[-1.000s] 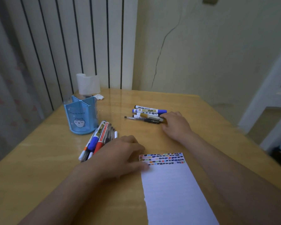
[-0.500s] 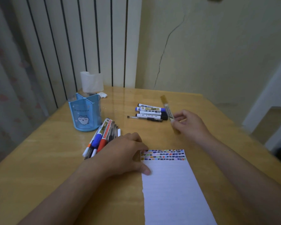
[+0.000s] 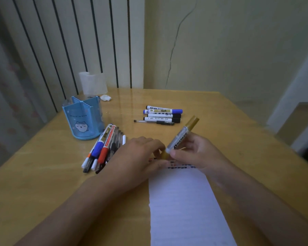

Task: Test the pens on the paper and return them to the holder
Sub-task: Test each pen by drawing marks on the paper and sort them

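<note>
My right hand holds a gold marker by its barrel, tilted, over the top of the white lined paper. My left hand pinches the marker's gold cap at the lower end. Rows of coloured test marks show on the paper's top edge, partly hidden by both hands. A blue pen holder with a cartoon face stands at the left, with no pens seen in it. One bundle of pens lies beside it. Another group of markers lies further back.
The wooden table meets a wall and a striped panel at the back. A white tissue roll and a crumpled tissue sit behind the holder. The table's right edge drops off near a white door frame.
My right hand picked the gold marker from the far group and brought it over the paper. My left hand left the paper's corner and took hold of the marker's cap.
</note>
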### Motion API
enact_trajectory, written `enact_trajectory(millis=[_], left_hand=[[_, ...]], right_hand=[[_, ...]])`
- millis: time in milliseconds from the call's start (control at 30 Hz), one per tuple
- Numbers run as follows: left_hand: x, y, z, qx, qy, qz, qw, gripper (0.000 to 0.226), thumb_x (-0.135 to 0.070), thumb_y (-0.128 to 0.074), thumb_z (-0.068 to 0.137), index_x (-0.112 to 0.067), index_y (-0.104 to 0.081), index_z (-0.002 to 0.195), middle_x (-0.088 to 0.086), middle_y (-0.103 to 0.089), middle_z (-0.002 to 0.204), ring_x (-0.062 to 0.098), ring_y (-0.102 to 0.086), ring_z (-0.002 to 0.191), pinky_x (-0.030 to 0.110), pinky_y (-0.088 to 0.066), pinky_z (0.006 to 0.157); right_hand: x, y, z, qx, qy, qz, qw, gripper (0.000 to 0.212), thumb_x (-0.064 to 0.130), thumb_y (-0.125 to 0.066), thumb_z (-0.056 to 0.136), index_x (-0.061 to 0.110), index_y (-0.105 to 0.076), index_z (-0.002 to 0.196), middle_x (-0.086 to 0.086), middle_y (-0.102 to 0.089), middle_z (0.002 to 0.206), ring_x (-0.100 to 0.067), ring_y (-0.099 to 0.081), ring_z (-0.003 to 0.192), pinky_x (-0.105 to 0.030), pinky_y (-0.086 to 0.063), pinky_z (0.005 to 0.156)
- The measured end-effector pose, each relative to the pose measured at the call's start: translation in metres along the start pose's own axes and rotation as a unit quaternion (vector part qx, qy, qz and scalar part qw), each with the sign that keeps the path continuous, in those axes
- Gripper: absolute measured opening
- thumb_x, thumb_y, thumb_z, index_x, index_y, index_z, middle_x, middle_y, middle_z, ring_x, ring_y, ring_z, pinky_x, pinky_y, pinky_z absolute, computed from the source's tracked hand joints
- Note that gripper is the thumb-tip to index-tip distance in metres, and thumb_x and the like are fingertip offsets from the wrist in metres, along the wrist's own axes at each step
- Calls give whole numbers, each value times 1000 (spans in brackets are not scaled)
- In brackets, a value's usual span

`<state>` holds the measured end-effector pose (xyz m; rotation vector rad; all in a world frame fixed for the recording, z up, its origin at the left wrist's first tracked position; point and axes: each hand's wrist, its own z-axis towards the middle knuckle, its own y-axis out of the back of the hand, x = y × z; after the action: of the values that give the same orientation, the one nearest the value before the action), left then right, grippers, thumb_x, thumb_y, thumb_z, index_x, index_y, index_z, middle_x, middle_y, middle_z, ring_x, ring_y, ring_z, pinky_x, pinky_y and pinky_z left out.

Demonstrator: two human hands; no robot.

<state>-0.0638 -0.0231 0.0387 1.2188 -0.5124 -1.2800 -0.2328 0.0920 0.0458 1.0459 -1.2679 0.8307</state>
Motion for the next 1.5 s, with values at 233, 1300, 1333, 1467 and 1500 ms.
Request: enact_trajectory(millis=[233, 1300, 1333, 1467, 1500], left_hand=[[-4, 2, -3, 6, -1, -31, 999, 19, -45, -56, 93, -34, -55, 108, -15, -57, 93, 6, -55, 82, 30, -50, 70], [15, 26, -5, 17, 60, -161, 985, 18, -29, -49, 101, -30, -60, 115, -22, -60, 82, -3, -56, 84, 11, -42, 63], [16, 24, -6, 27, 69, -142, 987, 19, -30, -49, 101, -32, -57, 117, -26, -56, 85, -6, -53, 86, 10, -41, 64], [27, 27, -5, 91, 111, -36, 989, 40, -57, -57, 87, -40, -48, 122, -23, -48, 103, 1, -48, 98, 15, -40, 74], [29, 28, -5, 113, 109, -5, 988, 53, -66, -58, 78, -41, -46, 123, -22, -48, 108, 3, -46, 102, 16, -39, 79]], right_hand=[[15, 12, -6, -45, 32, -37, 998, 24, 38, -64, 91, 15, -70, 90, -5, -60, 72, -16, -59, 65, -23, -53, 63], [2, 60, 7, -108, 28, 41, 993, 26, 22, -53, 101, 0, -64, 93, -8, -65, 64, -18, -61, 55, -27, -55, 56], [0, 54, 8, -88, 17, 35, 995, 27, 25, -54, 101, 0, -63, 98, -9, -66, 66, -19, -62, 57, -27, -56, 57], [4, 41, 4, -30, 2, 44, 999, 39, 39, -63, 86, 4, -63, 102, -11, -69, 75, -19, -67, 65, -25, -58, 62], [4, 40, 3, -23, 0, 50, 998, 39, 38, -66, 82, 4, -64, 101, -11, -70, 76, -19, -68, 67, -25, -58, 62]])
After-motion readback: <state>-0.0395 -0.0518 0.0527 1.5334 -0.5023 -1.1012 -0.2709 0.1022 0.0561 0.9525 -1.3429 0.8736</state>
